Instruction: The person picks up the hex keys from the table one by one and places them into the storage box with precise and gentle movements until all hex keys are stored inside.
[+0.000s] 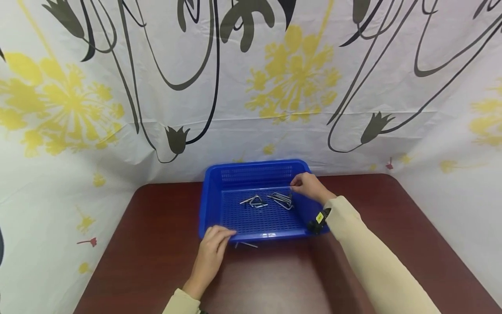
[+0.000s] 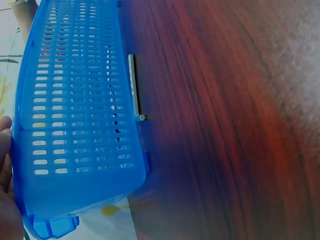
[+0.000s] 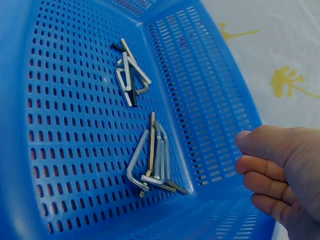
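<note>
A blue plastic basket (image 1: pixel 265 237) with slotted walls holds two loose heaps of L-shaped hex keys. The silvery heap (image 3: pixel 157 155) lies near the right end; another heap (image 3: pixel 131 75), with a black key in it, lies further left. My left hand (image 1: pixel 211 248) grips the basket's rim at the front left corner. On the table, just outside the front wall, lies a single hex key (image 2: pixel 134 87). Over the basket's right side hangs my right hand (image 1: pixel 307 185), its fingers loosely curled, thumb near the index finger, nothing visible between them.
The basket stands on a dark red-brown wooden table (image 1: pixel 157 244), close to its far edge. Behind the table hangs a white cloth (image 1: pixel 251 139) printed with yellow and grey flowers. A dark wrist device (image 1: pixel 318 221) overlaps the basket's right front corner.
</note>
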Tool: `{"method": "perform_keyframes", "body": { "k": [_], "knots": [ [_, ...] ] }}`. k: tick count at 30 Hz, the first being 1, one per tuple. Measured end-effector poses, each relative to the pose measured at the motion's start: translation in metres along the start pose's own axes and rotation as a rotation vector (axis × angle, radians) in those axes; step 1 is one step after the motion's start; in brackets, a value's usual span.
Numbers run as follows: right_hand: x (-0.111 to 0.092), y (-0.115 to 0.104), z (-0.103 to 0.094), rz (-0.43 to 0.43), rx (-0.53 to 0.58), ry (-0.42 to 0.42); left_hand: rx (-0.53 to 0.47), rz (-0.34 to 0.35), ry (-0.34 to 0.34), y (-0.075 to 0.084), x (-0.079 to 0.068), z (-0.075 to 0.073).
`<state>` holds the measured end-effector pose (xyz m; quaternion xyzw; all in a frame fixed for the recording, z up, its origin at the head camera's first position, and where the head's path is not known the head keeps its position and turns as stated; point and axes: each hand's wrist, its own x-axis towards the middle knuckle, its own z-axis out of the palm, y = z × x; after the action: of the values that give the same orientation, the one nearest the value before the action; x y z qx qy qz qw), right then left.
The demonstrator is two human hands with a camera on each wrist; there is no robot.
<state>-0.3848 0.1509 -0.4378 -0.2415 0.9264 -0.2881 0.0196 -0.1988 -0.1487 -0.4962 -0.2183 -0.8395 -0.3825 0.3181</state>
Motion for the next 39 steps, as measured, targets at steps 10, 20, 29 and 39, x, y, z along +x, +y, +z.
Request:
{"method": "perform_keyframes", "body": {
  "k": [10,20,29,39],
  "knots": [
    [-0.015,-0.005,-0.007,-0.024,-0.004,0.035,0.052,0.095,0.022,0.009,-0.012,-0.001],
    [-0.032,-0.007,-0.009,-0.037,0.006,0.06,0.13,0.081,-0.051,0.0,-0.032,0.008],
    [-0.052,-0.003,-0.007,-0.037,0.009,0.092,0.296,-0.005,-0.258,-0.009,-0.042,0.018],
    [-0.078,-0.01,-0.001,-0.133,-0.002,0.156,0.381,-0.089,-0.498,-0.005,-0.041,0.023]
  ]
}}
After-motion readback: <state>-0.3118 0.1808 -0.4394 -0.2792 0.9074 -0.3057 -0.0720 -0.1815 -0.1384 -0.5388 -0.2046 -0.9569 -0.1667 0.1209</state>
